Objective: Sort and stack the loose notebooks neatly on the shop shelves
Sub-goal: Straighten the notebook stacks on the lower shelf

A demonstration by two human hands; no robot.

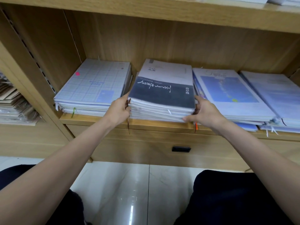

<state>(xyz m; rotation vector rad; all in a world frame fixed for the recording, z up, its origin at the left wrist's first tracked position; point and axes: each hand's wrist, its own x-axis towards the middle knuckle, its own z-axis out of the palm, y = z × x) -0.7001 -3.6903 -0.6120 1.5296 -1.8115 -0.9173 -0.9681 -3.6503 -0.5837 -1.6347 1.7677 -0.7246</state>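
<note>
Left hand [119,109] and right hand [203,113]: fingers curled against opposite near corners of the middle stack of plastic-wrapped notebooks with a grey-and-white top cover [162,95], gripping it between them on the pale wooden shelf [100,121]. Step judged: squaring this stack. Next: push edges flush. Grid-covered stack [92,88] left of it; blue-covered stack [230,93] right.

The top notebook of the middle stack [162,90] is showing a pale lavender-grey upper half and a dark slate band with white brush script. The left stack's top cover [95,83] is wearing a light blue grid with a pink sticker [77,73]. The third stack's cover [230,90] is carrying a blue picture panel with a yellow-green spot. The shelf [100,120] is showing light wood grain. Green [73,112], brown [128,125] and orange [196,126] ribbon markers are hanging down. The floor tiles [129,192] are gleaming white.
</note>
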